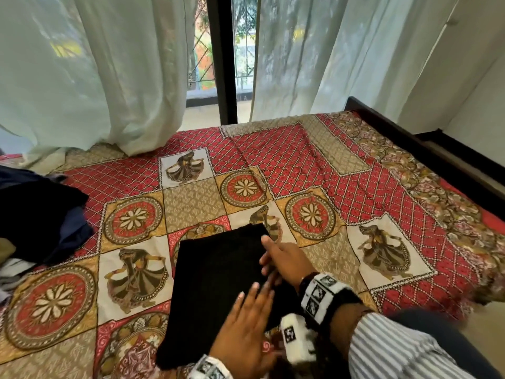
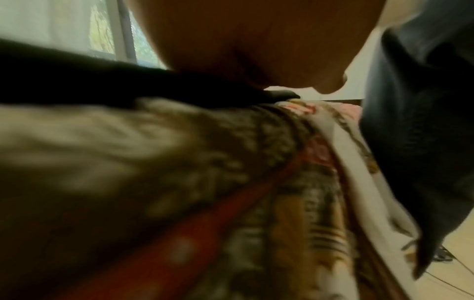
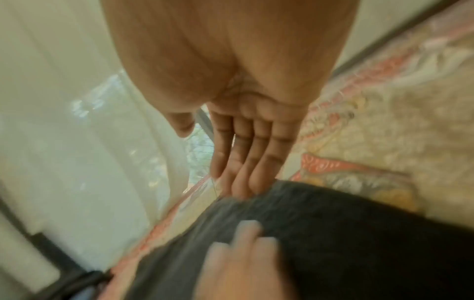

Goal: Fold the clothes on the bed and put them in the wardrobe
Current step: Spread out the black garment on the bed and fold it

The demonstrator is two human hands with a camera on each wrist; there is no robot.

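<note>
Both hands, left [image 1: 240, 332] and right [image 1: 284, 258], are lying flat, fingers straight, on the black garment [image 1: 216, 291] near the bed's [image 1: 382, 170] front edge

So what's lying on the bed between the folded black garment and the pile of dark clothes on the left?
Only bare patterned bedspread separates the black garment from the dark pile; the head view shows it.

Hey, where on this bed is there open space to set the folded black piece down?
The widest bare stretch of bedspread lies beyond the black garment, toward the curtains, and right of it toward the bed frame. The left edge is crowded by a pile of dark clothes. The left hand and right hand lie on the garment.
</note>
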